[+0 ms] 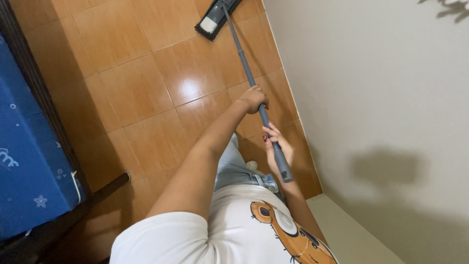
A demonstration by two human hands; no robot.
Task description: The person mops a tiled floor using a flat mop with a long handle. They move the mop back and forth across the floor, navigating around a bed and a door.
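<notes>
Left hand (254, 99) wraps around the grey mop handle (246, 68) partway down its length, fingers closed on it, arm stretched out over the floor. Right hand (277, 146) grips the same handle near its upper end, just below the left hand — its fingers curl round the thicker grey grip and red-painted nails show. From the two hands the handle slants away to the flat mop head (215, 18), which lies on the orange tiled floor (137, 88) close to the pale wall (371, 98). Off to the side stands a blue mattress (29, 161) in a dark wooden frame (58, 122).
</notes>
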